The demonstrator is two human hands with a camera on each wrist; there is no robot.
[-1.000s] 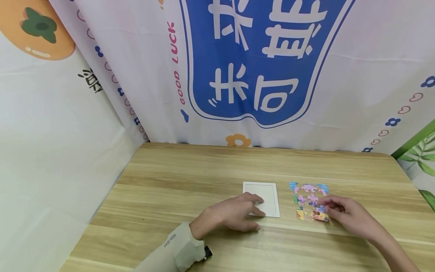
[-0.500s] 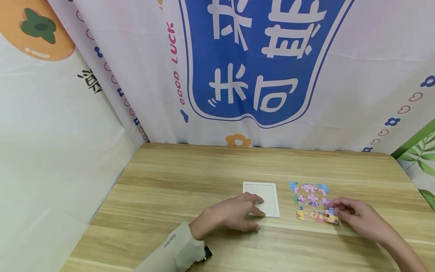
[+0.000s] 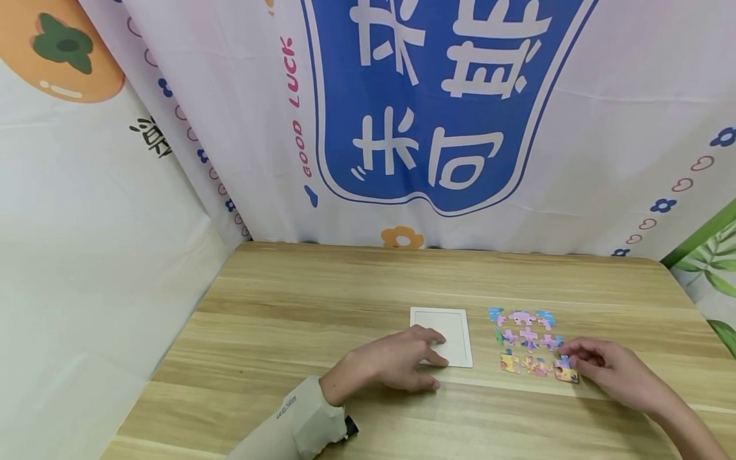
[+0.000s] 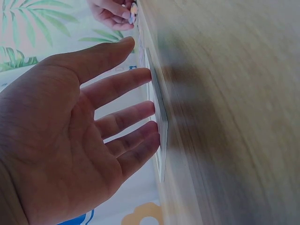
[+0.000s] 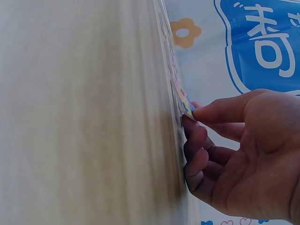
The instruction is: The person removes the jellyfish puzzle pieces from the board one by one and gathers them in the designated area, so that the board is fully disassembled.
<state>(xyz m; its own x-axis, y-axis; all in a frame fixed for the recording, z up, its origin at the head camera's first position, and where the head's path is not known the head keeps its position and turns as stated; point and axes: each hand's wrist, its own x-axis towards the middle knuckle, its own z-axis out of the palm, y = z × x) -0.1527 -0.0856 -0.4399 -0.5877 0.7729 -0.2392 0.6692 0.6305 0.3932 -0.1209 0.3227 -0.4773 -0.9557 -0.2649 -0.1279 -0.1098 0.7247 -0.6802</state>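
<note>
Fingertips of my left hand (image 3: pixel 397 361) rest on a square white puzzle tray (image 3: pixel 458 351), its fingers fairly straight. In the left wrist view the thin tray edge (image 4: pixel 160 105) shows beside those fingertips. To the right of the tray, colourful jigsaw pieces (image 3: pixel 528 337) with pink, blue and yellow print lie in rough rows with small gaps. My right hand (image 3: pixel 618 374) pinches the corner jigsaw piece (image 3: pixel 566 372) at the lower right of the group. The right wrist view has this piece (image 5: pixel 186 105) between thumb and finger, tilted up at one edge.
A wood-grain table (image 3: pixel 322 287) carries everything. Behind it hangs a white printed cloth (image 3: pixel 259 128) with a blue sign, and another pale cloth (image 3: pixel 86 255) covers the left side.
My right hand has moved a little to the right, drawing the corner jigsaw piece away from its neighbours, so more of the pieces show. The left hand and tray have stayed put.
</note>
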